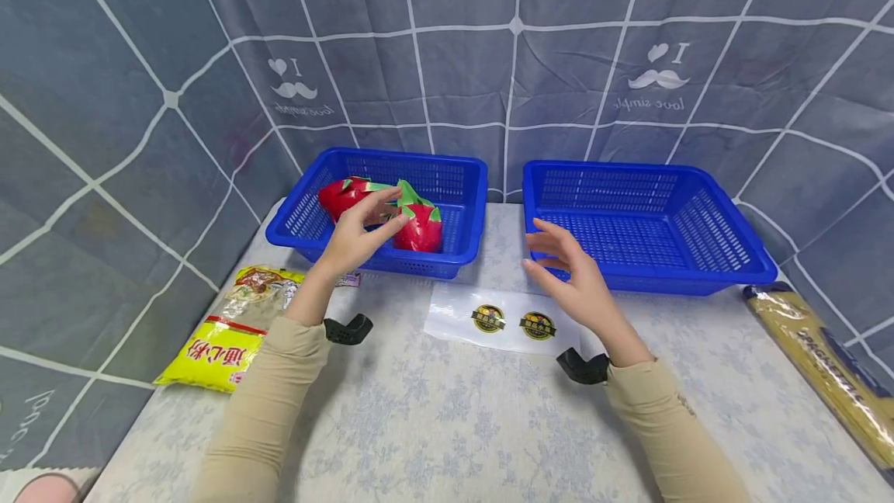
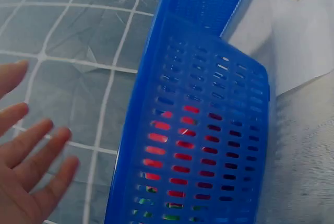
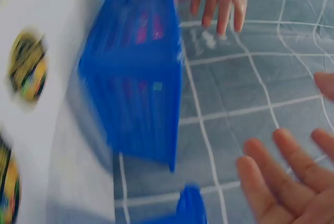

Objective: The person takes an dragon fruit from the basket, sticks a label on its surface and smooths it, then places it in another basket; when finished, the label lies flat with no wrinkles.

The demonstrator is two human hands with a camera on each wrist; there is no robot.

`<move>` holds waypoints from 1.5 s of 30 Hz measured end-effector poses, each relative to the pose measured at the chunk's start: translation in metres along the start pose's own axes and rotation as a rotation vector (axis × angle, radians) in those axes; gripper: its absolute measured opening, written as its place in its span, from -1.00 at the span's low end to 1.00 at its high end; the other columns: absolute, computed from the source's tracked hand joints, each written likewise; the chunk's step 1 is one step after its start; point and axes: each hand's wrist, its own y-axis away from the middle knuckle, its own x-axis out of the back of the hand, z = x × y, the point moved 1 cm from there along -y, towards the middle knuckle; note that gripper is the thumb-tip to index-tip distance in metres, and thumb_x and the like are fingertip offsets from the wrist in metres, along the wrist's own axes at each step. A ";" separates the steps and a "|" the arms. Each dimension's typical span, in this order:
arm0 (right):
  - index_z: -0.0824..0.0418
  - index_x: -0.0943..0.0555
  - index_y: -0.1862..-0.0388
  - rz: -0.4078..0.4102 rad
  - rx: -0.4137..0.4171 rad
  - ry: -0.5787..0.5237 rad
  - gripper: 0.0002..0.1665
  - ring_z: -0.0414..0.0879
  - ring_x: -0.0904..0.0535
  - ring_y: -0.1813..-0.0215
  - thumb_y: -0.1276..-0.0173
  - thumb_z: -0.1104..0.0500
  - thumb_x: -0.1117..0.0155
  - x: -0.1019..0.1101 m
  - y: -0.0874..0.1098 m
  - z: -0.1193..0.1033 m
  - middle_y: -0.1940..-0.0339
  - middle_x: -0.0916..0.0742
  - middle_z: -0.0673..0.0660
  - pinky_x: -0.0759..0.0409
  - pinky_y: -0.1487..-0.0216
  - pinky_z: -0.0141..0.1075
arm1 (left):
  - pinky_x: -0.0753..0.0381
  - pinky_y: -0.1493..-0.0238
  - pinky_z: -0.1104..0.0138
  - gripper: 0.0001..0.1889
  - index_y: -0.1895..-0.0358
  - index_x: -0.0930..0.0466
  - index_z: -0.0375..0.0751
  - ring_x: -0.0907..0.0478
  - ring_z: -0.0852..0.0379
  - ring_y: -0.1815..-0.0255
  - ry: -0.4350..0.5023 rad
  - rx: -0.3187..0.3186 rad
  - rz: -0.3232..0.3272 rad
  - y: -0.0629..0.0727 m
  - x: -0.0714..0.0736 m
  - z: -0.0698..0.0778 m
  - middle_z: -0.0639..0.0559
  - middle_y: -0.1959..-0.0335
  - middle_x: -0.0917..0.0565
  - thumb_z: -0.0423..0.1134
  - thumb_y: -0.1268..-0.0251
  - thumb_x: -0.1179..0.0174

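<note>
My left hand [image 1: 358, 235] hovers over the left blue basket [image 1: 391, 261], its fingers spread and holding nothing. Under and beside it lie red dragon fruits with green tips: one dragon fruit [image 1: 421, 231] right of the fingers, another red dragon fruit [image 1: 341, 196] towards the back left. In the left wrist view the hand [image 2: 34, 169] is apart from the basket wall [image 2: 209, 130], with red showing through the slots. My right hand [image 1: 569, 278] floats by the left edge of the right blue basket [image 1: 670, 279], fingers loosely bent around nothing. That basket contains nothing visible.
Between the baskets and me lies a white sheet [image 1: 447, 320] with two round fruit labels. A yellow macaroni bag [image 1: 216, 355] lies at the left, a spaghetti pack [image 1: 824, 363] at the right. A grey checked curtain [image 1: 468, 76] hangs behind.
</note>
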 end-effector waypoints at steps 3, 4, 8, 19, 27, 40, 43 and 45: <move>0.11 -0.24 -0.39 -0.039 -0.102 -0.126 -0.36 0.08 -0.55 -0.08 -0.37 0.21 -0.18 -0.010 -0.011 -0.001 -0.13 -0.57 0.25 -0.51 -0.03 -0.13 | -0.51 -0.05 0.26 -0.59 -0.19 -0.42 -0.37 -0.55 0.03 0.00 0.207 0.071 0.042 -0.016 0.007 -0.007 -0.17 -0.05 -0.57 -0.29 -0.33 -0.15; 0.15 -0.23 -0.38 -0.053 -0.131 -0.161 -0.38 0.10 -0.57 -0.04 -0.39 0.21 -0.16 -0.014 -0.015 -0.001 -0.11 -0.57 0.27 -0.53 0.00 -0.14 | -0.53 0.00 0.31 -0.64 -0.13 -0.45 -0.38 -0.57 0.05 0.05 0.261 0.110 0.060 -0.021 0.010 -0.010 -0.15 0.02 -0.60 -0.29 -0.33 -0.15; 0.32 -0.23 -0.29 -0.076 -0.231 -0.274 -0.47 0.14 -0.62 0.06 -0.42 0.20 -0.10 -0.031 -0.025 0.002 -0.04 -0.59 0.34 -0.58 0.08 -0.11 | -0.60 0.18 0.40 -0.81 0.11 -0.54 -0.26 -0.63 0.13 0.26 0.421 0.277 0.105 -0.038 0.020 -0.023 -0.01 0.28 -0.65 -0.23 -0.31 -0.18; 0.31 -0.22 -0.25 -0.065 -0.392 -0.324 -0.49 0.34 -0.55 0.00 -0.44 0.13 -0.07 -0.068 -0.039 0.016 -0.02 -0.53 0.37 -0.56 0.03 -0.04 | -0.57 0.29 0.39 -0.85 0.17 -0.55 -0.24 -0.62 0.09 0.27 0.337 0.453 -0.029 -0.062 0.016 -0.048 0.12 0.32 -0.63 -0.32 -0.23 -0.24; 0.26 -0.28 -0.26 0.014 -0.392 -0.355 -0.50 0.25 -0.59 0.04 -0.41 0.16 -0.12 -0.075 -0.043 0.024 0.04 -0.56 0.31 -0.51 -0.03 0.06 | -0.53 -0.01 0.14 -0.60 -0.08 -0.44 -0.45 -0.60 0.15 0.21 0.268 0.469 -0.120 -0.068 0.008 -0.055 0.10 0.25 -0.63 -0.33 -0.22 -0.23; 0.28 -0.33 -0.26 0.025 -0.376 -0.351 -0.50 0.21 -0.63 0.08 -0.38 0.22 -0.16 -0.091 -0.044 0.032 0.12 -0.62 0.29 -0.58 0.07 -0.08 | -0.37 -0.21 0.05 -0.52 -0.21 -0.38 -0.43 -0.49 0.17 0.09 0.247 0.530 -0.171 -0.062 0.004 -0.072 -0.25 -0.12 -0.47 -0.31 -0.26 -0.21; 0.26 -0.33 -0.27 0.022 -0.375 -0.361 -0.50 0.16 -0.64 0.10 -0.38 0.22 -0.16 -0.090 -0.043 0.034 0.13 -0.63 0.29 -0.58 0.06 -0.08 | -0.38 -0.21 0.08 -0.52 -0.22 -0.38 -0.40 -0.48 0.14 0.04 0.234 0.536 -0.184 -0.061 0.003 -0.074 -0.27 -0.17 -0.45 -0.31 -0.27 -0.20; 0.26 -0.33 -0.27 0.021 -0.376 -0.372 -0.50 0.14 -0.65 0.11 -0.38 0.22 -0.16 -0.089 -0.042 0.035 0.12 -0.63 0.29 -0.57 0.04 -0.07 | -0.39 -0.20 0.10 -0.53 -0.23 -0.38 -0.40 -0.47 0.09 -0.01 0.229 0.544 -0.193 -0.061 0.002 -0.075 -0.26 -0.18 -0.44 -0.31 -0.28 -0.19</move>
